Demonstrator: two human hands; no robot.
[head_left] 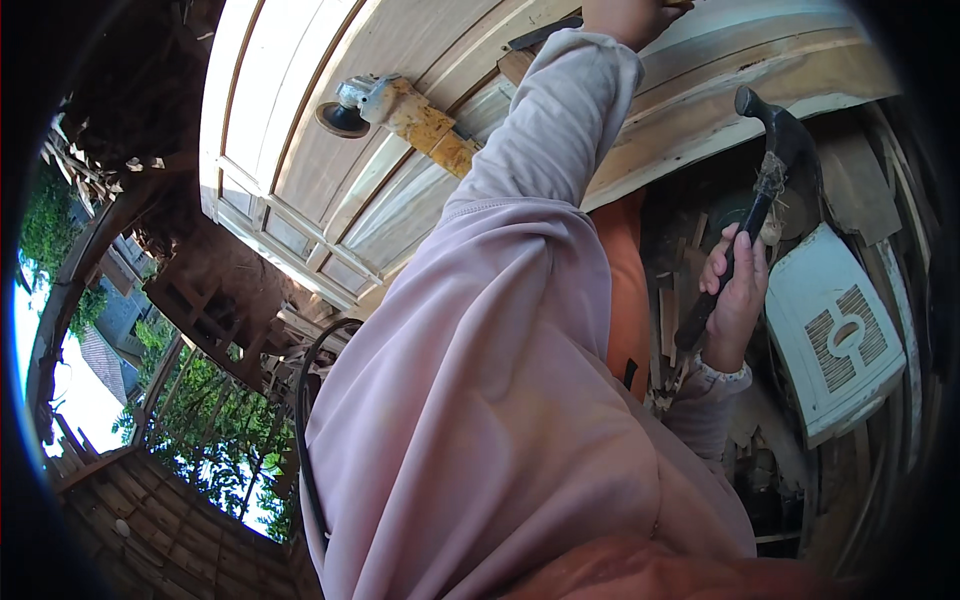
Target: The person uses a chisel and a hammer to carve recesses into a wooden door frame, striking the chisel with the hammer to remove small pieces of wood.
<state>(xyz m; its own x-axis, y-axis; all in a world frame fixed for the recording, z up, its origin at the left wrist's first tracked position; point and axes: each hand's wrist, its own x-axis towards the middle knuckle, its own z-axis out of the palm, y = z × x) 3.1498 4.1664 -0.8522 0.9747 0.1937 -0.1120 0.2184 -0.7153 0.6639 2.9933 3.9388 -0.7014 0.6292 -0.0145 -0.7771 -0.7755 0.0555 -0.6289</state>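
My right hand [737, 293] is wrapped around the black handle of a claw hammer [762, 205], whose dark head points up and away from me. Fibrous wrapping circles the handle just below that head. Beyond it, my left hand [625, 18] is over a wooden panelled door [330, 120], cut by the top edge of the picture. Its fingers look closed, with a small yellowish bit at their tips that I cannot make out. On the door, left of my left forearm, lies a worn yellow angle grinder [415, 118]. A wood block [516, 66] and a dark flat tool [543, 34] rest near my left sleeve.
A pale casing with a slotted grille [838, 335] leans at the right among wood scraps [865, 185]. Orange material [624, 285] hangs below the door's near edge. A black cable [303, 420] curves along my left side. Timber framing and greenery [215, 435] stand at the far left.
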